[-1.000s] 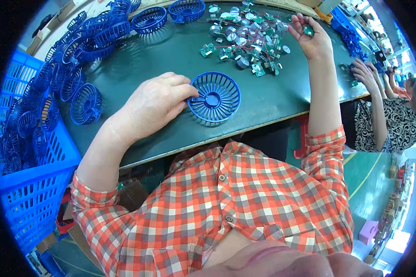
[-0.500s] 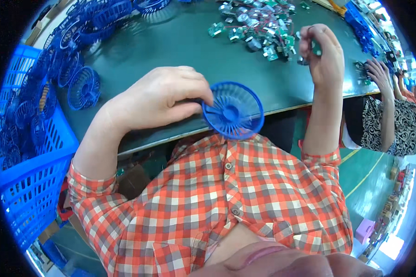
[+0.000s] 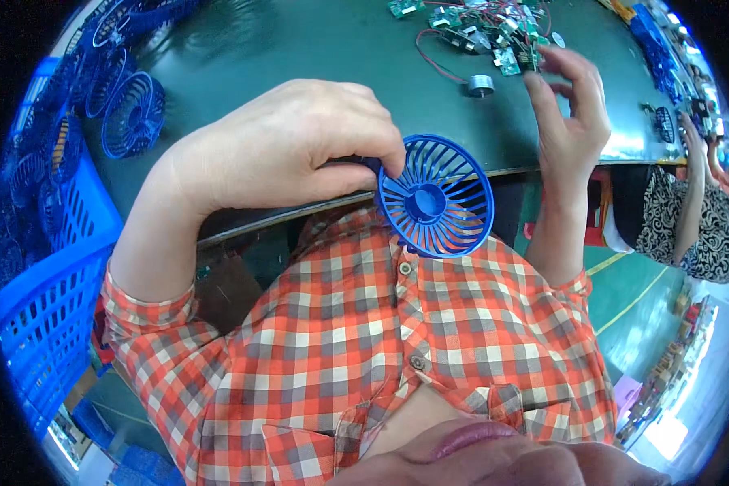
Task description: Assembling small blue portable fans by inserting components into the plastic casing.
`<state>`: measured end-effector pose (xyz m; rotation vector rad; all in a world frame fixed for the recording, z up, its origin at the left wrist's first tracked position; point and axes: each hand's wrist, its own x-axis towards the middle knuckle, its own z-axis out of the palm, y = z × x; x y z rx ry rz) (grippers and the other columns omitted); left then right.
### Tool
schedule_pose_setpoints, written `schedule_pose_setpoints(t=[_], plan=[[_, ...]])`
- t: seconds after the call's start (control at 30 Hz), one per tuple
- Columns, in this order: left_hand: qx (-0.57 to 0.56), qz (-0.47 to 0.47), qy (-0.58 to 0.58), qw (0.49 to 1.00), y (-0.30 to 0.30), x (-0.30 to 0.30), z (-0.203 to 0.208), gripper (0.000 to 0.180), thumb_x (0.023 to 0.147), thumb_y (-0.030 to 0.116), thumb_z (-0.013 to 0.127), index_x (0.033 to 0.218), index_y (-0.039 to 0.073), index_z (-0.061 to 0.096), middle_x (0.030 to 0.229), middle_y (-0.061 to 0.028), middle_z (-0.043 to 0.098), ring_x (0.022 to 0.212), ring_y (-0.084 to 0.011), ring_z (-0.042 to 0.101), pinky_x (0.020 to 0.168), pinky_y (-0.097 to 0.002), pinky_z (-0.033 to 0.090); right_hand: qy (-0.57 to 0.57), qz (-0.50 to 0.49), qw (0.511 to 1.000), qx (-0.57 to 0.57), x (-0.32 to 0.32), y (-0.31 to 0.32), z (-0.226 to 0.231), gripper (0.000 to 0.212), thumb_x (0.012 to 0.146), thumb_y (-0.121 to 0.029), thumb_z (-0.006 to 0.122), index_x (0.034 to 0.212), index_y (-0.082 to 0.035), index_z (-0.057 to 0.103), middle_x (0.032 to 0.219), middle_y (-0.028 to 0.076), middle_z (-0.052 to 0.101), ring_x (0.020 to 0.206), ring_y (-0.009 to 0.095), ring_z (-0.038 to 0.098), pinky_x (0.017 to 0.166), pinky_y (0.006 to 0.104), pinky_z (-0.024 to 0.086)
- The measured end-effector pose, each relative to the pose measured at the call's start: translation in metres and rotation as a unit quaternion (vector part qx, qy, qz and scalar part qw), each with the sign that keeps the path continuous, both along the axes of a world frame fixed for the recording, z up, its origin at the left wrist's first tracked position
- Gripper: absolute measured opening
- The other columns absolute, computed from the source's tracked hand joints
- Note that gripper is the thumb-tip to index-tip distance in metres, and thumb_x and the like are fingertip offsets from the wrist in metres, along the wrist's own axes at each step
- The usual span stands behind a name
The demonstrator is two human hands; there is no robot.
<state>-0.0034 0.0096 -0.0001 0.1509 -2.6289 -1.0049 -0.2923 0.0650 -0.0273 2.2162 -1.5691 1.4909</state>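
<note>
My left hand (image 3: pixel 300 146) pinches the rim of a blue plastic fan guard (image 3: pixel 466 174), a round slatted bowl with a solid hub. The guard is tilted, its hub facing up, just past the table's near edge and in front of my shirt. My right hand (image 3: pixel 575 109) is over the table at the near side of a heap of green circuit boards (image 3: pixel 454 18). Its thumb and forefinger close on the edge of one small circuit board (image 3: pixel 528 58). A silver motor (image 3: pixel 480 86) on a red wire lies on the tabletop left of that hand.
More blue fan guards (image 3: pixel 134 113) are piled on the table's left side and in a blue plastic basket (image 3: pixel 57 275). At the right, a co-worker in a patterned top (image 3: pixel 680 219) reaches over the same green table (image 3: pixel 300 49). Blue parts (image 3: pixel 656 53) lie at the far right.
My right hand has gone from raised and curled to gripping a board at the heap. The fan guard has shifted slightly right in my left hand. The silver motor now lies apart from the heap.
</note>
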Motion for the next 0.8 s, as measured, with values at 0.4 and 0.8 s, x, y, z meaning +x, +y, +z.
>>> schedule_pose_setpoints(t=[0.4, 0.8], plan=[[-0.038, 0.048, -0.008, 0.998, -0.005, 0.002, -0.003, 0.019, 0.080, 0.003, 0.069, 0.099, 0.003, 0.066, 0.097, -0.0124, 0.067, 0.094, -0.0316, 0.064, 0.082, -0.0409, 0.052, 0.016, -0.042, 0.953, 0.299, 0.007, 0.025, 0.007, 0.020, 0.089, -0.013, 0.074, 0.103, -0.001, 0.068, 0.076, 0.003, 0.057, 0.066, 0.007, 0.049, 0.058, 0.0235, 0.040], [-0.163, 0.083, 0.013, 0.983, 0.000, -0.006, -0.008, 0.022, 0.079, 0.004, 0.070, 0.100, 0.002, 0.063, 0.097, -0.0129, 0.065, 0.091, -0.0327, 0.063, 0.077, -0.0402, 0.052, 0.077, 0.000, 0.985, 0.155, 0.018, 0.024, 0.030, 0.028, 0.078, -0.008, 0.079, 0.102, 0.002, 0.069, 0.083, 0.007, 0.063, 0.069, 0.015, 0.054, 0.063, 0.0275, 0.045]])
